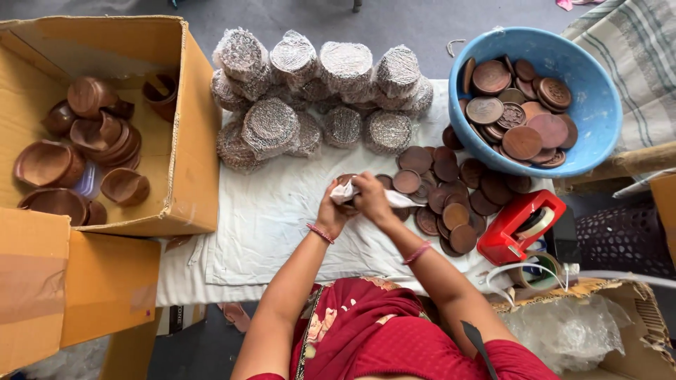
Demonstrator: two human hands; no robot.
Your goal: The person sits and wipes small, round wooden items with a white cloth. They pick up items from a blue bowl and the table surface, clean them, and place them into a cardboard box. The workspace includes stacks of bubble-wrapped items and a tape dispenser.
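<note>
Brown disc, perhaps wooden, mostly hidden behind white cloth and both hands' grip.

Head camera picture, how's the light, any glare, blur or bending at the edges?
Head view: soft, even daylight with faint shadows under the hands; the left hand and right hand look slightly soft where they hold a white cloth; mild sheen on the blue tub rim and red tape dispenser; the cardboard box edges bow a little, wide-angle distortion; the wrapped stacks stay sharp.
</note>
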